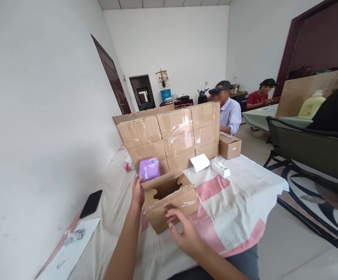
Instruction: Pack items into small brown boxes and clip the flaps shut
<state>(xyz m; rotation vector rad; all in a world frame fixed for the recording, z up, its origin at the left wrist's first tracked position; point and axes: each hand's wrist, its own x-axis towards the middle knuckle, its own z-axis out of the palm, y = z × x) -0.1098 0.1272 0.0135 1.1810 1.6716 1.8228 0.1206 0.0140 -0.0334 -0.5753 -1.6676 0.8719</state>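
Note:
An open cardboard box stands tilted on the cloth-covered table in front of me. My left hand is closed on a small purple packet, held just above the box's far left corner. My right hand rests against the box's near side flap, fingers spread and bent round the edge. The inside of the box looks dark and I cannot make out any contents.
A stack of sealed cardboard boxes stands behind the open one, with a single box, a white card and a tape dispenser to the right. A black phone lies left. Two people sit beyond; a chair stands right.

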